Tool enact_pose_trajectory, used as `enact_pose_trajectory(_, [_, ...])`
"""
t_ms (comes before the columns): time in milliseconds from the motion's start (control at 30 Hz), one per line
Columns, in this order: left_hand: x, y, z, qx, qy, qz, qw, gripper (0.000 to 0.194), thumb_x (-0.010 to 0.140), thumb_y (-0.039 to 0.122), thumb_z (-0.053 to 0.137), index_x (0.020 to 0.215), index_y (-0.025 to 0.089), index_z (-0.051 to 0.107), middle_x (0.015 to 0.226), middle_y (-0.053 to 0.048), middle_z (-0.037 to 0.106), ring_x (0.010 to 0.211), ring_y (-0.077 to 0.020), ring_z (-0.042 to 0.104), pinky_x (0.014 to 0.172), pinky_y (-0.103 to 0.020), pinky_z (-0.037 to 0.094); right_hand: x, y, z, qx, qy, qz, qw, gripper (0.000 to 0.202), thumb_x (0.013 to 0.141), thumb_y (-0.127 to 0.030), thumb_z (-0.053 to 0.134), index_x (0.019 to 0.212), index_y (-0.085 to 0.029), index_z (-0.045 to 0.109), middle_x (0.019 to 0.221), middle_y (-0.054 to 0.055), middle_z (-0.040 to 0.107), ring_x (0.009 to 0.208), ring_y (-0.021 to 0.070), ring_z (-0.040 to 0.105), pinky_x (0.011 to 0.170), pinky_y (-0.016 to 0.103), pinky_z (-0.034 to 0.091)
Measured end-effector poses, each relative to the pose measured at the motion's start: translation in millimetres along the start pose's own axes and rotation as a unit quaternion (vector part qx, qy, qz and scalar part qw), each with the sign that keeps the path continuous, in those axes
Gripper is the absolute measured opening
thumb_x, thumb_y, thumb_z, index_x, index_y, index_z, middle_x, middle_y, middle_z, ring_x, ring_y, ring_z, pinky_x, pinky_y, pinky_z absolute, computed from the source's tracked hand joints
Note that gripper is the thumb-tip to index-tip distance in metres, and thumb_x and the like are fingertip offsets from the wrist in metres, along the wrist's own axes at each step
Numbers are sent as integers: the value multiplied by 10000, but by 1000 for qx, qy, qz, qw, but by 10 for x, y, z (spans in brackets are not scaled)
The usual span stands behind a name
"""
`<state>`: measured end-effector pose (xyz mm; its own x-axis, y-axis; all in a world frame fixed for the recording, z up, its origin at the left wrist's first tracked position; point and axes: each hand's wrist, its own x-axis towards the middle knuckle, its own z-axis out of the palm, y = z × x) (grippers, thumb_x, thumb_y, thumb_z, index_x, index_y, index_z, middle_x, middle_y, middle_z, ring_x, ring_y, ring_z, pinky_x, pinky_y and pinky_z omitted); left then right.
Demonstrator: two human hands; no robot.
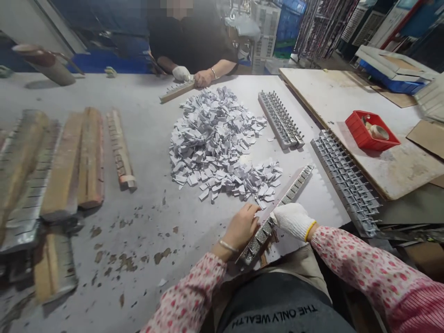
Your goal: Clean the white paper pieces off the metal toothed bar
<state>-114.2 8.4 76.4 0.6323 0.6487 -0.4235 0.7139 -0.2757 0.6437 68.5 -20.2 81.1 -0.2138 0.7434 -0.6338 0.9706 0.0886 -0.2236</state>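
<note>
Your left hand (pixel 243 226) is bare and rests against the left edge of the strip (pixel 277 213), fingers curled loosely with the tips reaching toward the near fringe of the tag pile (pixel 218 138). Your right hand (pixel 293 219), in a white glove, lies on the strip's other edge, fingers bent down over it. So the strip runs between your hands: its near end tilts toward your lap at the table (pixel 138 185) edge, and its far end points up and right, away from you. Both hands touch it near the lower half; whether either one truly pinches it or only steadies it you cannot tell from here.

The pile sits just beyond your left fingertips, spreading toward the middle of the table. Two pin racks (pixel 280 119) (pixel 347 182) lie to the right of the strip, apart from it. A red tray (pixel 360 136) stands on the board (pixel 333 97) further right.

Across the table, a co-worker's gloved hand (pixel 181 73) and bare hand (pixel 203 78) rest on another strip (pixel 176 91).

The strip's small slots are too fine to read, and its near end is partly covered by your hands. The bars (pixel 69 162) at the left are blurred; what they carry is hard to make out. Your glove hides the right fingertips.
</note>
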Motion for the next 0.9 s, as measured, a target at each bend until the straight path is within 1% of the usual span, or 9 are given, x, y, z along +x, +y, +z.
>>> enact_pose_trajectory(133, [391,-16,82,105,-5,-1,994,178,897,125,504,1063,140,569,1054,-98,577,871,-188,576,783,-313,492,31,54,80,8,27,13,1000,316,942,-299,457,873,-137,719,845,155,711,821,297,689,702,348,496])
enact_pose_trajectory(267, [683,-301,277,120,9,-2,993,118,867,156,556,980,137,583,1026,-128,571,972,-271,551,822,-380,461,163,206,106,104,55,15,993,457,996,-435,324,848,-188,678,828,92,709,802,231,679,680,284,465])
enact_pose_trajectory(367, [716,-571,296,108,30,-34,993,114,875,90,456,907,116,563,933,-135,577,860,-252,577,741,-361,465,206,349,215,238,111,61,963,467,1001,-417,261,792,-194,614,747,62,683,732,189,661,669,255,452])
enact_pose_trajectory(433, [638,-658,219,90,53,-54,993,148,881,69,404,891,121,542,887,-115,579,809,-223,582,725,-339,463,188,413,285,333,146,95,927,494,1000,-443,203,765,-199,561,642,30,639,624,167,634,632,245,452])
enact_pose_trajectory(567, [367,-517,-31,16,91,-51,994,134,934,179,391,931,154,523,789,-29,585,726,-152,576,694,-264,466,145,336,215,482,183,62,854,409,957,-512,297,808,-209,528,637,-7,606,606,165,607,604,251,447])
enact_pose_trajectory(633, [231,-361,-142,-115,87,-27,989,142,932,267,444,923,157,533,738,-2,583,661,-128,566,641,-236,464,155,190,74,501,167,9,849,344,935,-479,345,845,-210,539,693,-9,612,645,162,594,605,251,437])
enact_pose_trajectory(733, [96,-152,-234,-325,66,-17,943,234,861,377,585,879,144,571,702,5,594,619,-114,559,610,-228,463,206,-14,-72,515,128,-85,843,349,896,-485,374,723,-217,516,633,-6,567,606,166,542,555,258,422])
enact_pose_trajectory(800, [84,-74,-216,-371,59,-53,925,306,795,431,664,824,133,602,662,9,595,591,-105,545,598,-226,459,273,-34,0,527,119,-136,830,385,873,-531,409,654,-228,503,596,5,552,587,179,534,540,270,437])
enact_pose_trajectory(900, [181,-74,-63,-405,71,-132,902,412,707,514,726,716,114,629,585,13,578,542,-92,520,577,-229,450,471,127,375,529,156,-143,822,357,840,-538,501,624,-258,549,612,35,590,615,216,570,536,297,465])
